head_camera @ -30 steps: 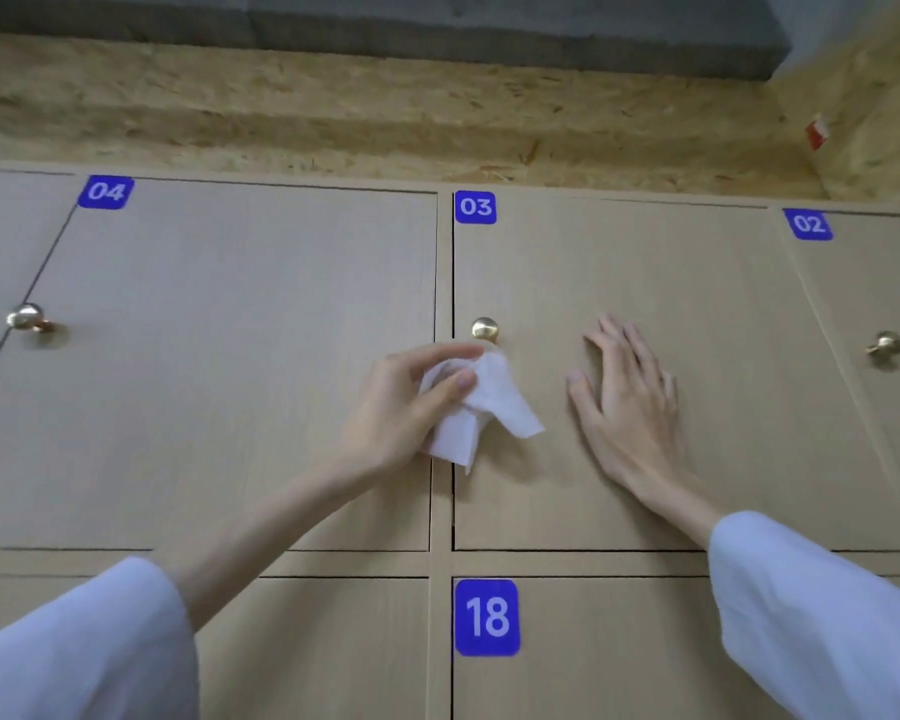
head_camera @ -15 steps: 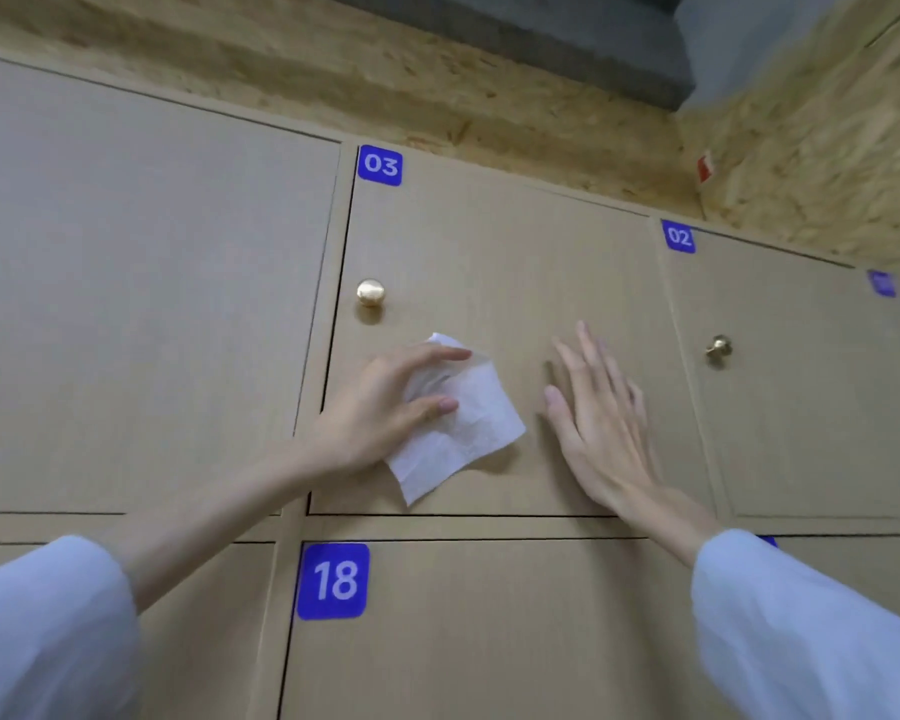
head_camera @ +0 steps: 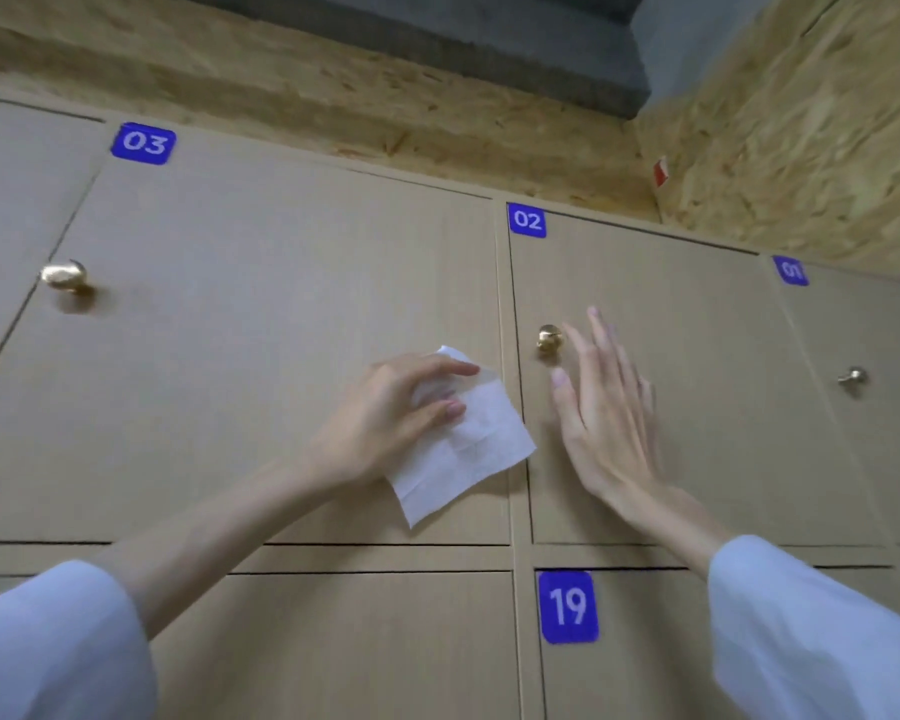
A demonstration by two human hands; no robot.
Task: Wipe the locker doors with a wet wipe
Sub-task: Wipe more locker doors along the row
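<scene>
In the head view, the left hand [head_camera: 385, 413] held the wet wipe [head_camera: 463, 449] against the right part of locker door 03 [head_camera: 261, 356], close to its right edge; the fingers were bent over the upper part of the wipe, pressing it to the wood, while the lower corner of the sheet hung loose below the hand; the right hand [head_camera: 601, 407] lay with fingers straight and slightly apart against locker door 02 [head_camera: 697, 407], just beside that door's brass knob [head_camera: 549, 339], holding nothing; the knob of door 03 [head_camera: 64, 275] sat well away at that door's left side.

As to progress, I judged the wipe to be near the end of a pass across door 03, since it sat at the seam between the two doors; no wet streak or dirt showed on any panel, so what had been cleaned could not be told; door 02, door 01 [head_camera: 863, 407] further right and the lower row, numbered 19 [head_camera: 567, 608] among others, seemingly remained to be wiped.
</scene>
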